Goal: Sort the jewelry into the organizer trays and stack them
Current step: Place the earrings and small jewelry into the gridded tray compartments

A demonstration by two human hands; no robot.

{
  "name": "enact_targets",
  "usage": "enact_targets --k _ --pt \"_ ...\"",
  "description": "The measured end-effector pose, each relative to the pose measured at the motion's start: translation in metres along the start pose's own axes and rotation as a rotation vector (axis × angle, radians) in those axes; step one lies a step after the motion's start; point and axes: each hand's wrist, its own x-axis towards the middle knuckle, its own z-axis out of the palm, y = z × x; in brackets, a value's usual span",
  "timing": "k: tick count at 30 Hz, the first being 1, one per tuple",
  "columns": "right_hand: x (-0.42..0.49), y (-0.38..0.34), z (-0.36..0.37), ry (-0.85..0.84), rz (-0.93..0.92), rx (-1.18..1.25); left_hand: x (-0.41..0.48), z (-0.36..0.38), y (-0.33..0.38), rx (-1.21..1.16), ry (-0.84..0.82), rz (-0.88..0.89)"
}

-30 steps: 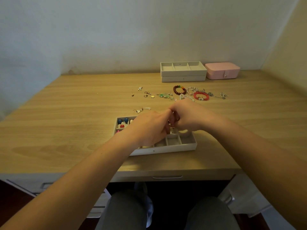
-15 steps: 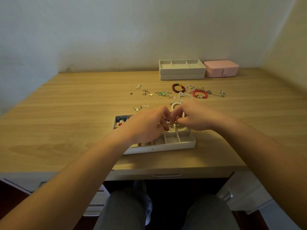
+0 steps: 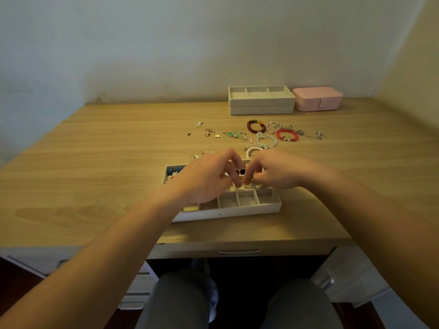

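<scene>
Wood-grain desk, plain pale wall behind. Rectangular white gridded tray at near edge. Left hand and right hand over its middle cells, fingers curled, tips nearly meeting; cannot tell what they hold. Beaded bracelets lie beyond; 2 stacked trays and smooth pink box at back right.

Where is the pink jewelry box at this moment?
In the head view, the pink jewelry box sits at the far right of the desk, by the wall, just right of the stacked grey trays.
</scene>
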Motion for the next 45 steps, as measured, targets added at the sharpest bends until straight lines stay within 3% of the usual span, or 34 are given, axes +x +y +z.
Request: enact_targets --k 7,11,16,19,23,29,39,45 --pt "0.002 -0.001 -0.003 0.011 -0.001 0.063 0.003 0.0 0.003 -0.005 -0.033 0.007" --pt "0.01 -0.004 -0.011 0.137 -0.01 0.196 0.004 -0.016 -0.01 -0.162 0.135 -0.085" --pt "0.044 -0.01 -0.013 0.238 0.016 0.321 0.018 -0.041 -0.054 -0.052 0.314 -0.312" --pt "0.071 -0.013 -0.011 0.289 0.047 0.378 0.033 -0.047 -0.075 0.026 0.281 -0.429" --pt "0.105 -0.014 -0.005 0.26 0.081 0.322 0.053 -0.046 -0.088 0.043 0.109 -0.508" --pt "0.129 -0.024 -0.003 -0.026 0.11 0.162 0.068 -0.04 -0.092 0.107 0.014 -0.495" --pt "0.144 -0.037 0.003 0.0 0.128 -0.007 0.074 -0.035 -0.095 0.155 -0.001 -0.438" --pt "0.13 -0.033 -0.006 0.147 0.074 0.228 0.065 -0.038 -0.089 0.008 0.157 -0.387"
